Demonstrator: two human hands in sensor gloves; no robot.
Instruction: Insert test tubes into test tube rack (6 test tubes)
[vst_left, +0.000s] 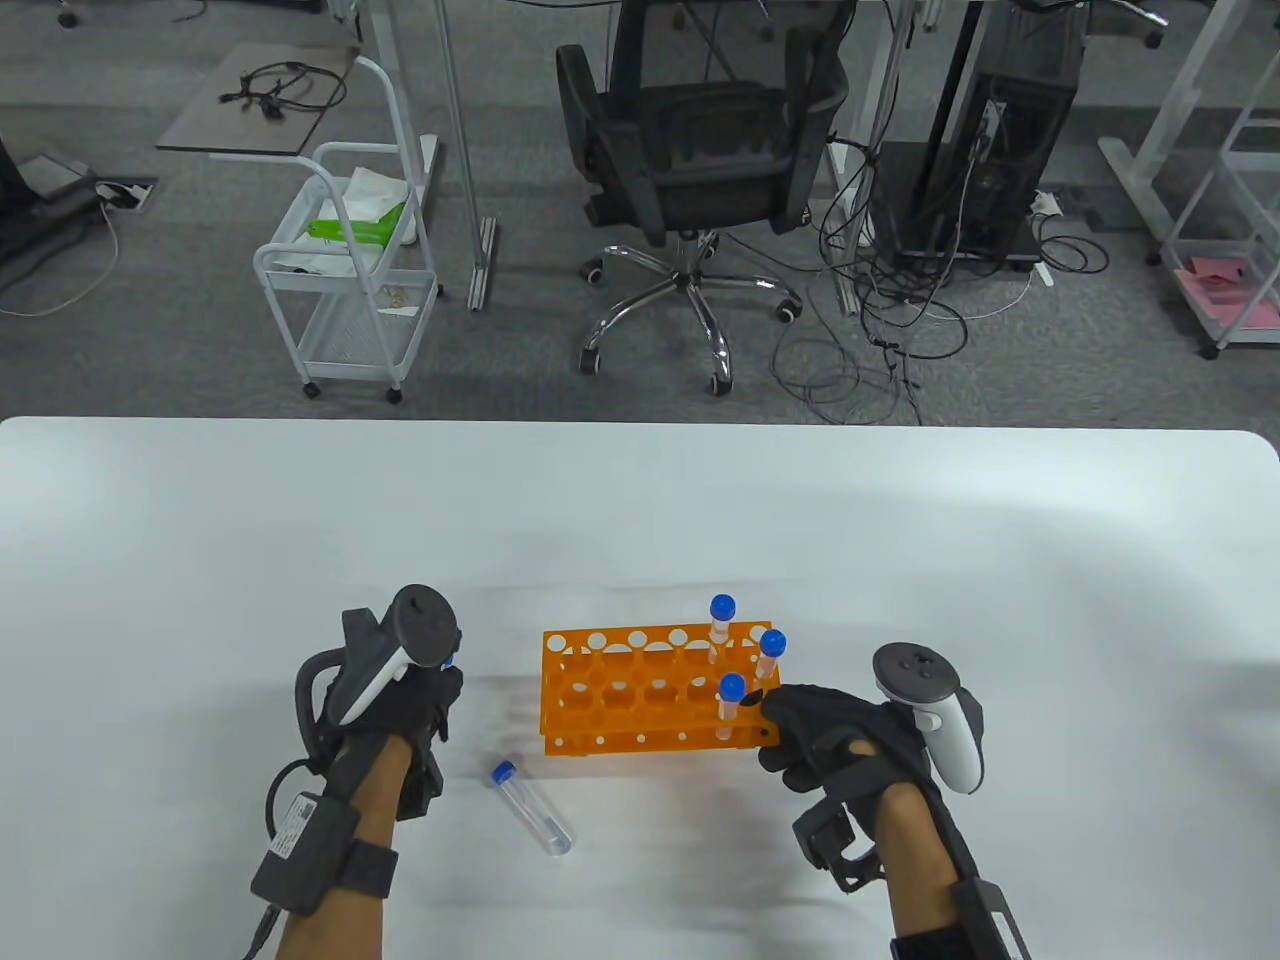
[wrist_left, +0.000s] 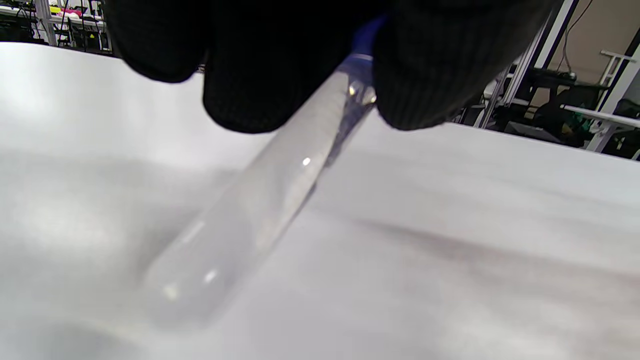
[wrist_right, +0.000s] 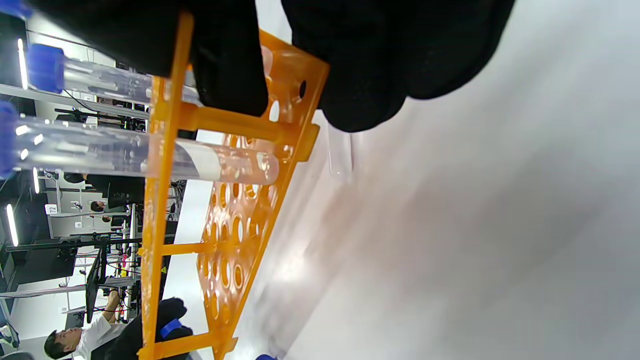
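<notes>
An orange test tube rack (vst_left: 640, 690) stands on the white table (vst_left: 640, 500). Three blue-capped tubes (vst_left: 732, 700) stand upright in its right end. My right hand (vst_left: 800, 725) grips the rack's right end; in the right wrist view its fingers (wrist_right: 230, 75) wrap over the rack's frame (wrist_right: 160, 200). My left hand (vst_left: 440, 690), left of the rack, pinches a clear tube (wrist_left: 250, 215) near its blue cap, the tube slanting down close to the table. Another capped tube (vst_left: 532, 808) lies loose on the table in front of the rack's left end.
The table's far edge runs across the middle of the table view. Beyond it on the floor stand an office chair (vst_left: 700, 150), a white cart (vst_left: 350, 270) and cables. A clear tube end (wrist_right: 340, 155) shows below my right fingers; what it belongs to I cannot tell.
</notes>
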